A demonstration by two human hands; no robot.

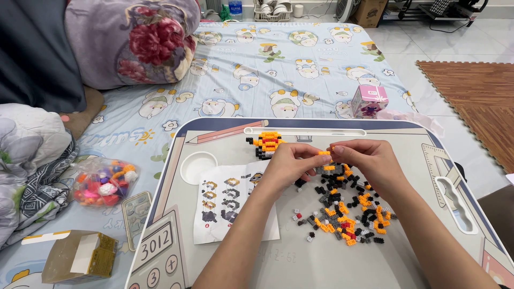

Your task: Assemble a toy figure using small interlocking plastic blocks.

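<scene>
Tiny orange brick (324, 153) pinched at both ends, long axis level, running hand to hand. Left hand (289, 163) fingertips narrowed on one end, right hand (367, 160) narrowed on the other, lifted just above the loose brick pile (348, 206), probably for a clear look. Half-built orange-black model (266, 144) just beyond the pile, instruction sheet (230, 206) left of it, all on the lap table (300, 267).

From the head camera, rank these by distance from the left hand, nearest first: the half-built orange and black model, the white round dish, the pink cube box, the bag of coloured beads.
1. Half-built model, just up-left of the left hand.
2. White round dish, left on the tray.
3. Pink cube box, up-right on the sheet.
4. Bag of beads, far left, off the tray.
</scene>
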